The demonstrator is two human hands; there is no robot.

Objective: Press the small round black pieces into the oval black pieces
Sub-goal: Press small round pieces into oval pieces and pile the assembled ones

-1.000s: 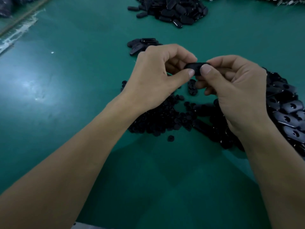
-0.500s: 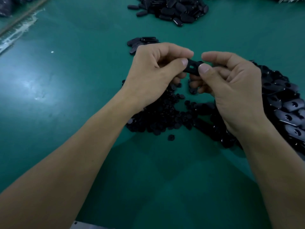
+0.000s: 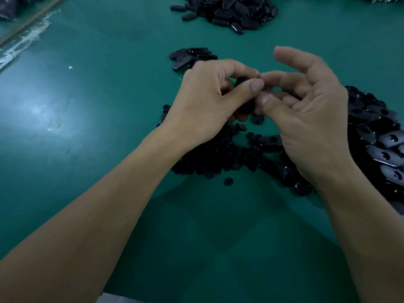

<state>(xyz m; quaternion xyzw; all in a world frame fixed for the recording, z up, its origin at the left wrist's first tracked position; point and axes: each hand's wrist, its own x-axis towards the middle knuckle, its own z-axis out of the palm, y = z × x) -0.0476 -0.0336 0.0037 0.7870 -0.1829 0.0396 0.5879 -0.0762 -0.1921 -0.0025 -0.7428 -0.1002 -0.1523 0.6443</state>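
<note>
Our left hand (image 3: 209, 99) pinches the oval black piece (image 3: 246, 108) above the small round pieces (image 3: 214, 158) heaped on the worktop (image 3: 98, 106), and our right hand (image 3: 306, 110) is loose and splayed, thumb tip against the piece. With only one hand gripping, a hard thumb push could twist it out or seat the round bit crooked. Half a second back both hands pinched it between them; now the right fingers have fanned out.
</note>
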